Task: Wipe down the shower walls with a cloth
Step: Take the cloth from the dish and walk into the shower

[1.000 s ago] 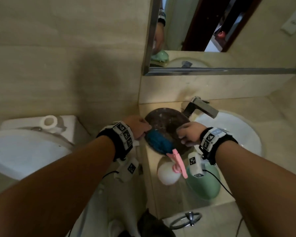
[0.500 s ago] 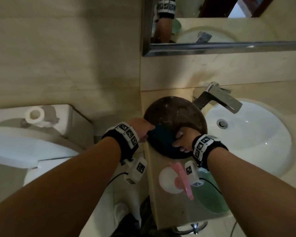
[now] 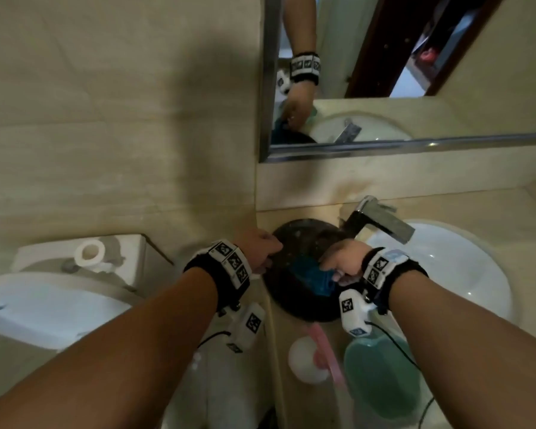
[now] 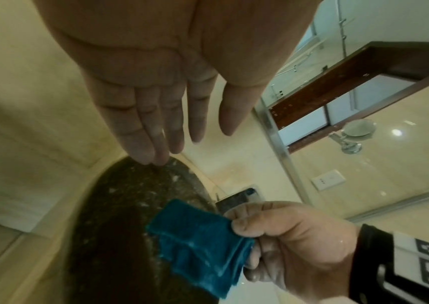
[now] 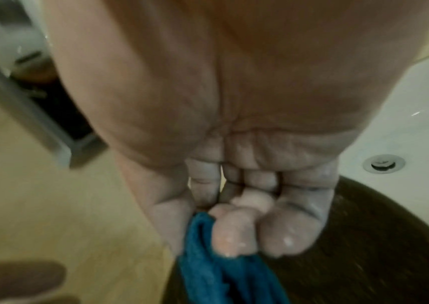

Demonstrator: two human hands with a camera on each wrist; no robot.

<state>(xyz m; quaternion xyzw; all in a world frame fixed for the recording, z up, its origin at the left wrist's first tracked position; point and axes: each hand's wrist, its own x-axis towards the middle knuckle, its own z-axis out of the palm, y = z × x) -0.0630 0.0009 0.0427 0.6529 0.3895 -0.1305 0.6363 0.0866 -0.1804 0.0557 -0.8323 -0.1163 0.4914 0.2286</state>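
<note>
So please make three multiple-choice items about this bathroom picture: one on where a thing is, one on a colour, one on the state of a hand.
1. Where is the toilet-paper roll?
A. on the toilet tank
B. in the sink
C. on the dark round basin

2. What colour is the cloth?
A. pink
B. blue
C. white

3. How is the left hand?
A. gripping the cloth
B. open, fingers straight
C. closed round the faucet

Answers:
1 A: the roll stands on the tank, left of the counter.
2 B: the cloth is blue, pinched by the right hand over the basin.
3 B: the left hand shows straight fingers that hold nothing, their tips near the basin's rim.
</note>
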